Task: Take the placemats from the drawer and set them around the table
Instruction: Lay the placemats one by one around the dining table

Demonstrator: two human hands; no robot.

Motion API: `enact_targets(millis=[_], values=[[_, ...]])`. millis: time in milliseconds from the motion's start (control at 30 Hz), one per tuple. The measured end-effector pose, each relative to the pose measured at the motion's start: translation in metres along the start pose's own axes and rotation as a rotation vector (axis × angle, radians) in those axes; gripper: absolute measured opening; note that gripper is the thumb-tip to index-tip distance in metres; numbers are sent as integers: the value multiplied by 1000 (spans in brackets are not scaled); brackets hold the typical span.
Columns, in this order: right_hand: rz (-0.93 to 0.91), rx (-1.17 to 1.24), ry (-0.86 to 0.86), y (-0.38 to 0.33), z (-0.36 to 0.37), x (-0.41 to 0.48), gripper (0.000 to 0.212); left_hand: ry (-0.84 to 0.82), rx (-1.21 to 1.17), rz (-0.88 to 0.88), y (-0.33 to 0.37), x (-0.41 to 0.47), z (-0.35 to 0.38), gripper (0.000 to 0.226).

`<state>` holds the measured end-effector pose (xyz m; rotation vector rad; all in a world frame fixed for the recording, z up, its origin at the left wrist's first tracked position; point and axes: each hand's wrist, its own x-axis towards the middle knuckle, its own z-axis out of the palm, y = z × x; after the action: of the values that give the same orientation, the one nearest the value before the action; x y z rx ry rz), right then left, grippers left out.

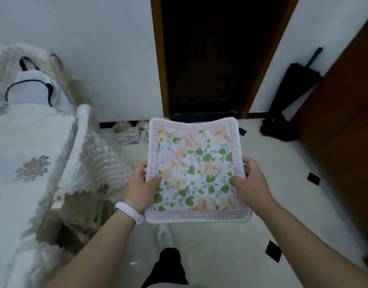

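- Both hands hold one floral placemat [196, 169] flat in the air – left hand [142, 187] clamped on its left edge, right hand [249, 180] on its right edge, thumbs on top.
- Left wrist wears a white band [130, 212].
- Below lies pale tiled floor [231, 246]; a table under a white quilted cloth [23, 152] stands to the left.
- Ahead – a dark doorway [210, 59].

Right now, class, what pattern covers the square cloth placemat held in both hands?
Head view: the square cloth placemat shows green leaves and peach flowers.
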<state>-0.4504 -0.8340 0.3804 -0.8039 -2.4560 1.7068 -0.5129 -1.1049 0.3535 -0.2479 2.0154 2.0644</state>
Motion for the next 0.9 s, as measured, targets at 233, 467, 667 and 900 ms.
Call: enact_targets(millis=[233, 467, 667, 900], values=[[3, -56, -10, -77, 70, 115, 44, 12, -13, 0, 39, 126, -32, 33], [-68, -57, -110, -143, 137, 199, 45, 110, 45, 36, 90, 210, -86, 32], [-103, -102, -245, -174, 186, 262, 44, 277, -30, -9, 92, 243, -113, 30], [-154, -133, -519, -205, 250, 361, 43, 529, -67, -71, 97, 288, -124, 27]])
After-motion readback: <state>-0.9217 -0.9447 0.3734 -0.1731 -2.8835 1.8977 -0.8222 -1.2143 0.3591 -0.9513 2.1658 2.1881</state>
